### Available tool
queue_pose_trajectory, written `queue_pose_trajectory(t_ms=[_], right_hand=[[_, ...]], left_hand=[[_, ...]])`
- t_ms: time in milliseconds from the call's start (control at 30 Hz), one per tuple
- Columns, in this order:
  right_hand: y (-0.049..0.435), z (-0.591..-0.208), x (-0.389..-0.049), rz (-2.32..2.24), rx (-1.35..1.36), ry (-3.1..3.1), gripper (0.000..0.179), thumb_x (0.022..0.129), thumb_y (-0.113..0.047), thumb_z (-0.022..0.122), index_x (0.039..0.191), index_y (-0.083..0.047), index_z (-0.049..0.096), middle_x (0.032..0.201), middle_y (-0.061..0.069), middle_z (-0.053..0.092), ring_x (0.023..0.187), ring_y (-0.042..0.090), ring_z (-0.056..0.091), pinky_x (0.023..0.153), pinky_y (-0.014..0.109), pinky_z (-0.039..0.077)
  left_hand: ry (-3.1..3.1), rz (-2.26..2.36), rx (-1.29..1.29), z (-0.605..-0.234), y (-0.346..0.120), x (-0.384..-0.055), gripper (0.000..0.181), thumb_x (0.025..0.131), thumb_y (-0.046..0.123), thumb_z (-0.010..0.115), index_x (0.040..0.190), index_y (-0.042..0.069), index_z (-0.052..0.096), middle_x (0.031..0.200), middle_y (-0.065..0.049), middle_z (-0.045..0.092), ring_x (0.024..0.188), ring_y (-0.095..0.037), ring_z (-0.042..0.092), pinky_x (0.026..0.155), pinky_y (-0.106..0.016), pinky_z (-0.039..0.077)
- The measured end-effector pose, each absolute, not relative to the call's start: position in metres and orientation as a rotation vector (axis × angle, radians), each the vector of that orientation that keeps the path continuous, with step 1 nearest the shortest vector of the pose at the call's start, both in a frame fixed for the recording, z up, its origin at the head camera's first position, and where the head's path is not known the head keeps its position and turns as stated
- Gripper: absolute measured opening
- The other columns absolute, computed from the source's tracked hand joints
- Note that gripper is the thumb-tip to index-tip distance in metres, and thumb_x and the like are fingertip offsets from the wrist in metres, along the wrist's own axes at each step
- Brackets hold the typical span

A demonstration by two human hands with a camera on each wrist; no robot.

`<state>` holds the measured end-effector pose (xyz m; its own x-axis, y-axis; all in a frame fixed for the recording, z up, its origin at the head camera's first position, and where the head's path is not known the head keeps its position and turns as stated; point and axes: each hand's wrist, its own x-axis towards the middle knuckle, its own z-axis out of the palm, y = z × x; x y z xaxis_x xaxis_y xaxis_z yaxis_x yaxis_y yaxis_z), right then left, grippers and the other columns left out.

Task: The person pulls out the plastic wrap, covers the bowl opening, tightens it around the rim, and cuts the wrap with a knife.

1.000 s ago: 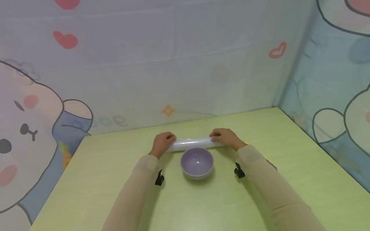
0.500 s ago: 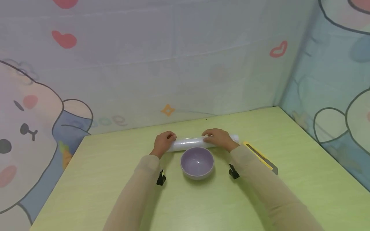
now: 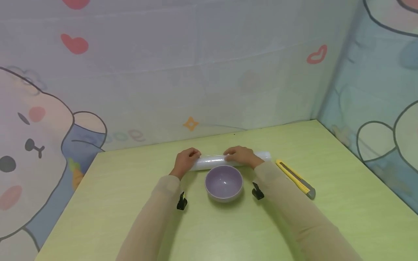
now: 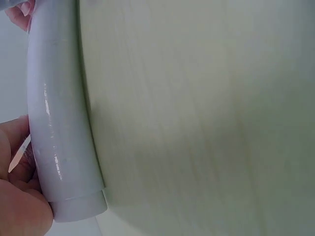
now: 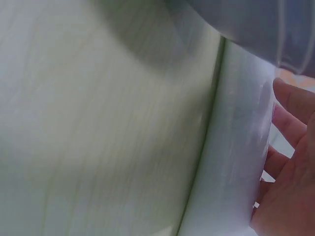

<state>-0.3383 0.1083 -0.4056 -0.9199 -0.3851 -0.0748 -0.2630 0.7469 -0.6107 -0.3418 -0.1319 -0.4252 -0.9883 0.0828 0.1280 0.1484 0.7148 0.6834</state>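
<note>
A roll of clear plastic wrap (image 3: 210, 162) lies crosswise on the table, just behind a lilac bowl (image 3: 224, 184). At the roll's left end my left hand (image 3: 185, 162) has its fingers curled; in the left wrist view the hand (image 4: 19, 182) pinches a bit of film beside the roll. My right hand (image 3: 241, 156) rests on the roll right of its middle. In the right wrist view its fingers (image 5: 290, 123) are loosely bent and spread along the roll's far side. The roll's right end sticks out beyond this hand.
A yellow and grey utility knife (image 3: 295, 179) lies on the table (image 3: 209, 232) right of the right forearm. A black wrist clip (image 3: 181, 201) hangs under the left sleeve, another black clip (image 3: 257, 191) under the right. A printed cloth (image 3: 196, 72) stands behind the table.
My right hand has slid left along the roll from its right end, uncovering that end and the utility knife. The left hand stays at the left end. Bowl and roll stay in place.
</note>
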Motion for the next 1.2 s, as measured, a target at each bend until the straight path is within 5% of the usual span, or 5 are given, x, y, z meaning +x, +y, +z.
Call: queue_pose_trajectory(t_ms=[400, 833, 1200], right_hand=[[0.097, -0.408, -0.342, -1.08, -0.609, 2.699, 0.025, 0.088, -0.015, 0.054, 0.11, -0.007, 0.061, 0.118, 0.013, 0.061, 0.114, 0.03, 0.053, 0.099, 0.046, 0.04], [0.108, -0.411, -0.345, -1.044, -0.518, 2.783, 0.018, 0.086, -0.019, 0.057, 0.098, -0.007, 0.064, 0.103, 0.009, 0.066, 0.102, 0.027, 0.056, 0.093, 0.044, 0.041], [0.102, -0.404, -0.341, -0.988, -0.523, 2.833, 0.022, 0.089, -0.017, 0.05, 0.102, -0.002, 0.06, 0.103, 0.012, 0.064, 0.095, 0.025, 0.057, 0.089, 0.04, 0.045]], left_hand=[[-2.822, -1.137, -0.199, -0.425, -0.132, -0.341, 0.022, 0.092, 0.029, 0.055, 0.1, 0.013, 0.068, 0.099, -0.004, 0.069, 0.093, -0.021, 0.058, 0.085, -0.036, 0.044], [-2.825, -1.123, -0.207, -0.423, -0.133, -0.341, 0.022, 0.092, 0.028, 0.055, 0.1, 0.011, 0.067, 0.1, -0.006, 0.069, 0.095, -0.023, 0.058, 0.085, -0.037, 0.044], [-2.816, -1.139, -0.197, -0.424, -0.137, -0.34, 0.021, 0.091, 0.026, 0.055, 0.099, 0.011, 0.067, 0.1, -0.006, 0.069, 0.096, -0.023, 0.059, 0.086, -0.037, 0.043]])
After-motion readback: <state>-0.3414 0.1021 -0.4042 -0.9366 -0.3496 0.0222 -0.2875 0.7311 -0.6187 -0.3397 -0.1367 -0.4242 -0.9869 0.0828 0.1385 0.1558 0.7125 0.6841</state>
